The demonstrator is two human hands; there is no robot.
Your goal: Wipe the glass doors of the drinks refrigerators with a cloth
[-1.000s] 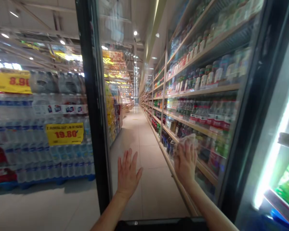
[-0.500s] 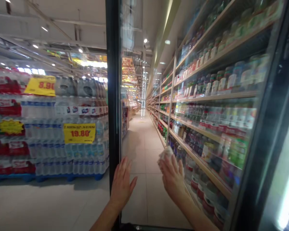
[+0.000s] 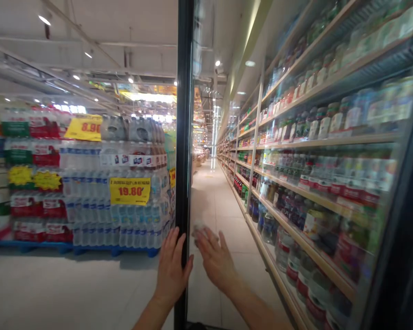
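I face an open glass fridge door [image 3: 296, 114] with a black frame edge [image 3: 184, 137] running top to bottom. My left hand [image 3: 172, 268] lies flat with fingers stretched out against that black edge, low down. My right hand [image 3: 215, 259] presses a pale crumpled cloth [image 3: 198, 228] flat onto the glass just right of the frame. Through the glass I see shelves of bottled drinks [image 3: 306, 183] stretching down the aisle.
Stacked packs of bottled water [image 3: 124, 201] with yellow price signs [image 3: 130, 190] stand on blue pallets at the left. A tiled aisle floor [image 3: 72, 288] runs ahead. The door's dark right frame [image 3: 402, 229] stands at the far right.
The right hand with the cloth has slid left and down across the glass towards the black frame. The left hand now rests on the frame edge. The view has turned right.
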